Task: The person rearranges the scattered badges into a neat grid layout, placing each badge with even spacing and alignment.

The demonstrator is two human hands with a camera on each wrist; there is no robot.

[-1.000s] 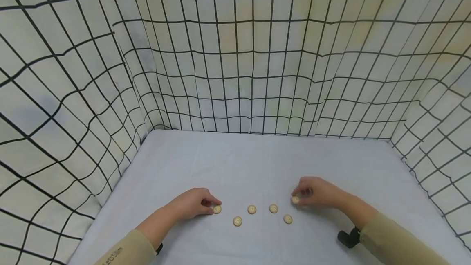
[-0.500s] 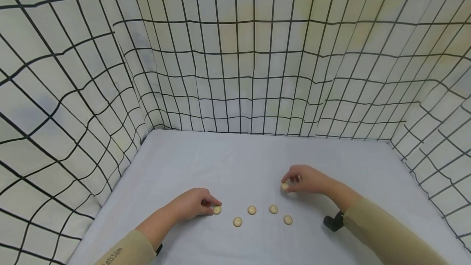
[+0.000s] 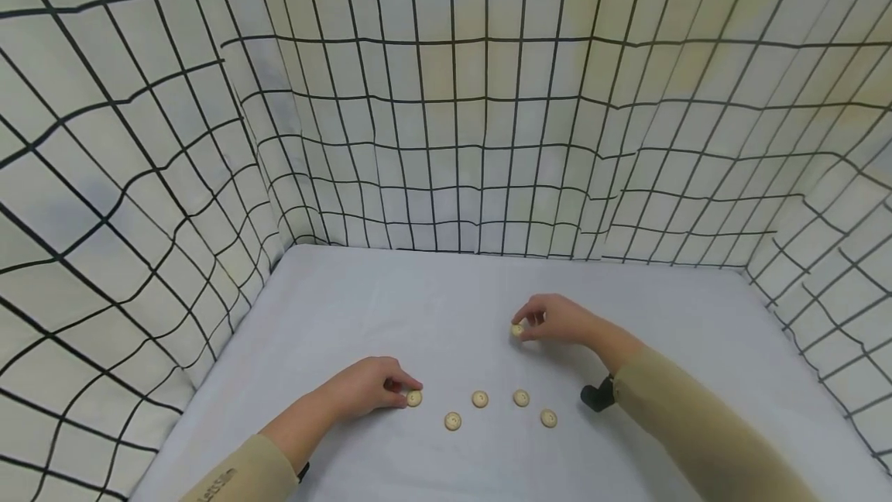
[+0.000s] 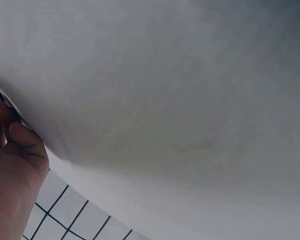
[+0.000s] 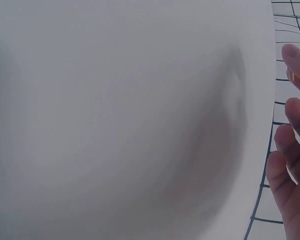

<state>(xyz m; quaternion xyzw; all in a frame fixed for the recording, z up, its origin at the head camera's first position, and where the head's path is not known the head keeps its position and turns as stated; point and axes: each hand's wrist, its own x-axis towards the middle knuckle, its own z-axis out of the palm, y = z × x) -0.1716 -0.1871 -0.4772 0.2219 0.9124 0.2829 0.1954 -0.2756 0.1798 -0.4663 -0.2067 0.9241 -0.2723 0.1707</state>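
Round cream buttons with small holes are spread over the white table. My left hand (image 3: 367,387) rests low at the left and pinches one button (image 3: 414,398) at its edge between thumb and index finger. Farther back and to the right, my right hand (image 3: 557,318) pinches another button (image 3: 517,329) by its rim. Between and in front of the hands lie several more: one nearest the left hand (image 3: 452,421), a middle button (image 3: 480,399), one right of it (image 3: 521,398) and a nearer right one (image 3: 549,417). In the right wrist view, the right hand's other fingers (image 5: 285,145) hang loosely bent.
A white cloth covers the table (image 3: 390,293). Pale walls with a black grid netting (image 3: 453,122) rise at the back and both sides. A black wrist device (image 3: 598,395) sits under the right cuff.
My right hand has moved back and to the left, carrying its button away from the loose ones. The left hand stays in place on its button.
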